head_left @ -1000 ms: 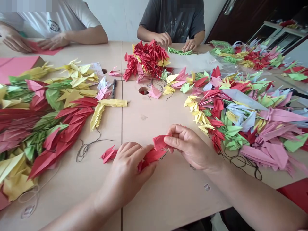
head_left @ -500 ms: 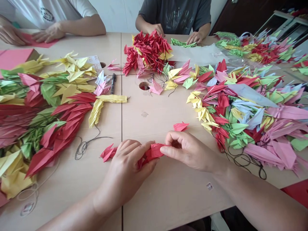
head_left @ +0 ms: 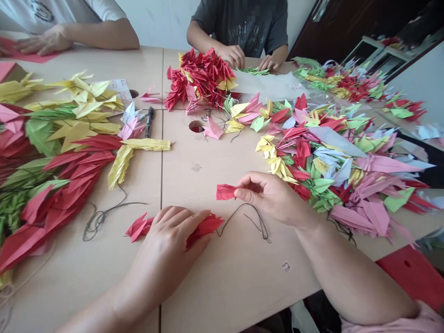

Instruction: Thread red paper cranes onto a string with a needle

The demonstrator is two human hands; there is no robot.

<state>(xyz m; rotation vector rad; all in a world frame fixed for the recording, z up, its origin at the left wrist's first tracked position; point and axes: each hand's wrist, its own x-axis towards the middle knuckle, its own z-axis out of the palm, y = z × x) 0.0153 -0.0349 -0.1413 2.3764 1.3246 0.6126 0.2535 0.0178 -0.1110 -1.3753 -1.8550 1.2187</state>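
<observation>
Under my left hand (head_left: 173,245) lies a strand of red folded-paper cranes (head_left: 207,226), its two ends showing on either side of my fingers, which are wrapped round it. From its right end a dark thread (head_left: 243,208) runs out in a loose loop over the table. My right hand (head_left: 263,194) is raised a little to the right, thumb and forefinger pinching one red folded-paper crane (head_left: 226,192). That crane is apart from the strand.
Colourful folded-paper strands heap up at the left (head_left: 69,180) and right (head_left: 333,171). A black marker (head_left: 149,122) lies beyond a yellow strand (head_left: 145,144). Across the table sit two people, one by a red bunch (head_left: 204,76), the other with hands on red paper (head_left: 31,52).
My right hand has moved up and away from my left hand, with a red crane in its pinch. The thread at the strand's right end now shows. The whole view has shifted slightly right.
</observation>
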